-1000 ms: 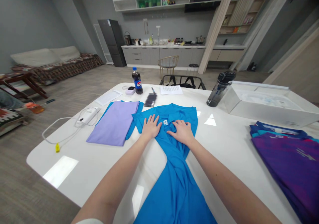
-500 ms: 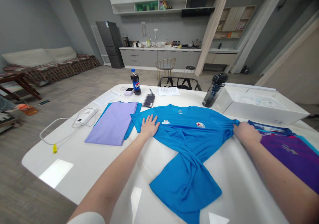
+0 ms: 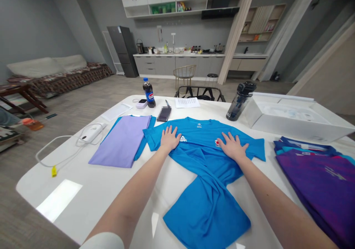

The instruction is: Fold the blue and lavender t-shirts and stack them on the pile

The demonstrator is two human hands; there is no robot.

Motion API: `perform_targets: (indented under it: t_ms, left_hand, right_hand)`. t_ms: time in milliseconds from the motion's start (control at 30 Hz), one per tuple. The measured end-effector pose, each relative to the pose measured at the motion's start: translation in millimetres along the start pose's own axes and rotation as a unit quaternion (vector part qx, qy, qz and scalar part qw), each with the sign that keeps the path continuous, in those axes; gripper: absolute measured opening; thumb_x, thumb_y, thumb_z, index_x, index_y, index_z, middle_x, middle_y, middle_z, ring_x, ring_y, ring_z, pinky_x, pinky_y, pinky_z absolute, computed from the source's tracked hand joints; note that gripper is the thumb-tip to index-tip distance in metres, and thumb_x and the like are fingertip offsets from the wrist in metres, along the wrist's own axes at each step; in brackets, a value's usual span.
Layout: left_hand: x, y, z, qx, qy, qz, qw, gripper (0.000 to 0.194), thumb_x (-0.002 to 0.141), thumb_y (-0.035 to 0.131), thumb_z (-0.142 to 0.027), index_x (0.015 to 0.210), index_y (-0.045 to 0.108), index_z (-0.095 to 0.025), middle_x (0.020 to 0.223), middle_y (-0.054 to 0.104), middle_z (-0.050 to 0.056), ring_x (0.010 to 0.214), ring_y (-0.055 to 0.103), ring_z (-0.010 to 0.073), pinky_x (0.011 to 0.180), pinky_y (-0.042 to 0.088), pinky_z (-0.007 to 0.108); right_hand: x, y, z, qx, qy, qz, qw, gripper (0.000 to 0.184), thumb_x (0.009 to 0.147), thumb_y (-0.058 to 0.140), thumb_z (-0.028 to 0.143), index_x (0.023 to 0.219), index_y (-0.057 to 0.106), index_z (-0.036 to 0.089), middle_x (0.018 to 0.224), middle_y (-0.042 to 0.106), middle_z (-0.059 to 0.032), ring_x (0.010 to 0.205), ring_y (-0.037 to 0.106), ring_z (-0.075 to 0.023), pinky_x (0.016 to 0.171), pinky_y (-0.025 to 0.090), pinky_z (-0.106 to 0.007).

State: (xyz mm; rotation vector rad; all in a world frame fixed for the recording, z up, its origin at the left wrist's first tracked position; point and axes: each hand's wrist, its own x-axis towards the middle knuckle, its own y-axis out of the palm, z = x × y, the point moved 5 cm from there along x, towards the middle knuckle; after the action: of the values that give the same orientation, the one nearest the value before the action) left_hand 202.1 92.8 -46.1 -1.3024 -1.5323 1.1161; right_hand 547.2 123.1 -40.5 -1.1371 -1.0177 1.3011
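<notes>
A blue T-shirt (image 3: 199, 156) lies face up on the white table, its neckline away from me and its sleeves spread out. The lower part is twisted and creased, with the hem toward me. My left hand (image 3: 169, 139) rests flat on the chest near the left sleeve, beside a white print, fingers spread. On the other side of the chest, my right hand (image 3: 233, 145) also lies flat with fingers apart, partly covering a small red and white badge. Neither hand grips the fabric.
Left of the shirt lies folded lavender cloth (image 3: 122, 142) over blue cloth. At right are folded purple and navy shirts (image 3: 318, 178), with a white box (image 3: 299, 121) behind. A dark water bottle (image 3: 240, 101), cola bottle (image 3: 149, 94), papers (image 3: 187, 102) and a corded white device (image 3: 93, 132) stand around.
My right hand has let go of the right sleeve and moved left onto the chest, now flat. That sleeve lies spread out. My left hand stays on the shirt, nearly unmoved.
</notes>
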Motion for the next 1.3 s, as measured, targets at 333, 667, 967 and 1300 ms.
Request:
perform_targets:
  t_ms: [333,667,967,1300]
  left_hand:
    - [39,-1.1,11,-0.011,0.030,0.006,0.999,0.072,0.099,0.031,-0.065,0.159,0.039,-0.025,0.169,0.026,0.008,0.157,0.018,0.0298,0.128,0.011,0.050]
    - [-73,-30.1,-108,-0.157,0.310,0.076,0.935,0.042,0.095,0.049,-0.027,0.134,0.065,-0.028,0.141,0.064,0.006,0.135,0.055,0.0230,0.128,0.016,0.049]
    - [-179,-13.6,-163,0.014,0.391,0.074,0.917,0.044,0.090,0.052,-0.022,0.132,0.065,-0.022,0.119,0.066,0.013,0.117,0.058,0.0304,0.109,0.036,0.052]
    - [-224,-59.5,-134,-0.063,0.307,-0.025,0.949,0.033,0.083,0.049,-0.008,0.106,0.067,-0.021,0.117,0.065,0.009,0.117,0.056,0.0251,0.112,0.031,0.049]
  right_hand:
    - [28,-4,-11,0.000,-0.029,-0.014,0.999,0.069,0.099,0.021,0.071,0.160,0.033,0.040,0.169,0.025,-0.0036,0.154,0.016,-0.0403,0.109,0.006,-0.084]
    - [-75,-29,26,0.053,-0.178,-0.084,0.979,0.029,0.101,0.049,0.037,0.108,0.073,0.022,0.115,0.068,-0.0091,0.112,0.058,-0.0248,0.096,0.042,-0.037]
    - [-200,-28,3,0.034,-0.121,-0.041,0.991,0.050,0.095,0.054,0.065,0.111,0.069,0.021,0.117,0.066,-0.0116,0.114,0.057,-0.0303,0.092,0.042,-0.041]
    - [-291,-35,19,0.306,-0.145,0.005,0.941,0.027,0.094,0.060,0.043,0.080,0.060,0.020,0.079,0.063,-0.0018,0.079,0.059,-0.0195,0.073,0.043,-0.031]
